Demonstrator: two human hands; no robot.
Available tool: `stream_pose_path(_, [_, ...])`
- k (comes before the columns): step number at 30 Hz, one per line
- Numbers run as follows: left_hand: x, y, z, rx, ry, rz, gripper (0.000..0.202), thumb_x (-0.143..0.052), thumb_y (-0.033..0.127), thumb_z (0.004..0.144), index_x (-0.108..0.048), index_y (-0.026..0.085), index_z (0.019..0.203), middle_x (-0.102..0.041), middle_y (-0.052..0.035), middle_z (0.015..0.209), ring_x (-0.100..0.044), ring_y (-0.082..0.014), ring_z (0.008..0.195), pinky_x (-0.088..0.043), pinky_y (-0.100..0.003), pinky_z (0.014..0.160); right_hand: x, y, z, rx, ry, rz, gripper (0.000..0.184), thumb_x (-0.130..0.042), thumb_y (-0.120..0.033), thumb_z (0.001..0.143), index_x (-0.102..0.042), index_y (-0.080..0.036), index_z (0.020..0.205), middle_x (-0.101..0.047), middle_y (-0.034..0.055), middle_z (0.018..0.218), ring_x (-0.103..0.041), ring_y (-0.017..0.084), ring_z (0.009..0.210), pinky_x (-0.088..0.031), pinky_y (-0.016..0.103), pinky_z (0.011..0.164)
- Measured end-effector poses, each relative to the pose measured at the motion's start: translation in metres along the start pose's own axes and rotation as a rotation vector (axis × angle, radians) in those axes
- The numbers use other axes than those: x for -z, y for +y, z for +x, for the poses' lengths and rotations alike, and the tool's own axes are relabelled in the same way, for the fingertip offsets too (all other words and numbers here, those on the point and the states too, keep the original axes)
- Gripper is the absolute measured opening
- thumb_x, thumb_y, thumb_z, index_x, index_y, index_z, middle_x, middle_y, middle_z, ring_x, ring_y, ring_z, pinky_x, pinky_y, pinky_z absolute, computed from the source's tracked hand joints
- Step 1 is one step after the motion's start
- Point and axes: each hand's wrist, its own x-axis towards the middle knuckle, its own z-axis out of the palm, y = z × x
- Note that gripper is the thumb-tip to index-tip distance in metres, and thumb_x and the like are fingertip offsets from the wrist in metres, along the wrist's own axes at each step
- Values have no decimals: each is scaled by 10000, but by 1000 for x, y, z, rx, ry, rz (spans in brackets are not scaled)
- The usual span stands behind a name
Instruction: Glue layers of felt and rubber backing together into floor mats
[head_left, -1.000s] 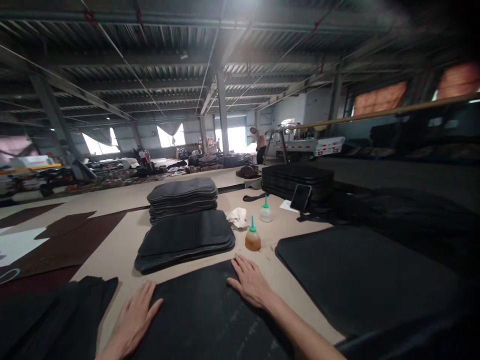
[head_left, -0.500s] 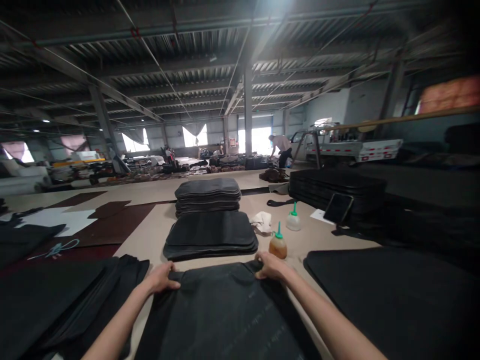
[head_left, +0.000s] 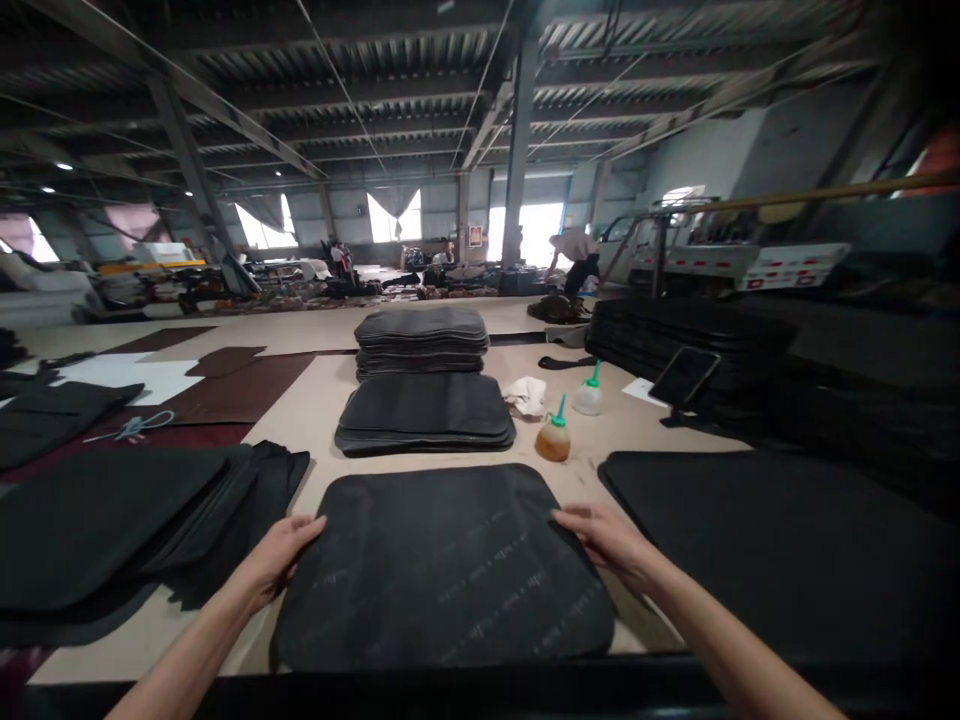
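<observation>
Black sheets [head_left: 112, 520], loosely piled, far L; pale blue cord [head_left: 136, 426] just beyond. L hand [head_left: 281, 555] gripping L edge of rounded blk panel [head_left: 442, 570], thumb on top. Panel ctr, by near edge of beige tabletop [head_left: 324, 390], faint printed lettering; can't tell if lifted. Behind it: low blk stack [head_left: 420, 412], then taller grey-blk stack [head_left: 420, 335]. White cloth [head_left: 526, 397], amber-filled squeeze bottle [head_left: 553, 443], 2nd squeeze bottle [head_left: 587, 398], both w/ green nozzles. R hand [head_left: 604, 540] pinching panel's R edge; hands well apart. Phone [head_left: 685, 377] propped, tilted. Large blk pile [head_left: 750, 540] far R.
</observation>
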Motion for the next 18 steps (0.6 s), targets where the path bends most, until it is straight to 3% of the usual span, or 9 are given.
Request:
stream_pose_path(3, [-12, -6, -22, 93, -80, -297, 485, -842, 539, 646, -674, 136, 857, -751, -103, 801, -725, -244, 718, -580, -337, 691, -7, -1, -25, -117, -128, 229, 346, -778, -469, 747, -710, -155, 878, -753, 113, 822, -734, 259, 765, -592, 348, 725])
stream_pose_path(5, [-18, 0, -29, 84, -104, -406, 453, -877, 456, 634, -690, 129, 886, -762, -108, 812, -735, -258, 724, -592, -359, 721, -13, -9, -34, -129, -107, 331, 370, -806, -443, 720, -716, -153, 932, -768, 118, 912, -741, 294, 879, -585, 381, 836])
stream_pose_path(8, [-19, 21, -33, 1, -119, -432, 448, -864, 414, 682, -703, 129, 988, -774, -110, 896, -749, -268, 803, -596, -367, 784, -18, -30, -42, -63, -48, 365, 426, -820, -452, 718, -726, -182, 1033, -763, 109, 1057, -724, 313, 990, -574, 389, 900])
stream_pose_path(11, [-10, 48, -30, -57, -115, -420, 463, -830, 403, 739, -690, 150, 1101, -772, -108, 986, -748, -274, 872, -596, -377, 815, -16, -57, -43, 6, -82, 362, 464, -805, -463, 755, -715, -220, 1140, -735, 96, 1173, -699, 320, 1068, -554, 407, 960])
stream_pose_path(14, [3, 82, -11, -120, -112, -377, 452, -815, 398, 758, -679, 154, 1113, -769, -113, 1013, -746, -255, 845, -598, -357, 768, -12, -84, -24, 72, -58, 334, 509, -796, -464, 771, -688, -216, 1201, -735, 106, 1163, -706, 317, 1038, -558, 425, 950])
stream_pose_path(18, [9, 140, 42, -313, -52, -133, 404, -771, 445, 785, -680, 128, 1019, -766, -104, 914, -722, -198, 743, -579, -314, 707, -12, -113, 45, 125, 18, 289, 506, -859, -447, 671, -711, -182, 1076, -769, 116, 985, -737, 301, 883, -599, 388, 798])
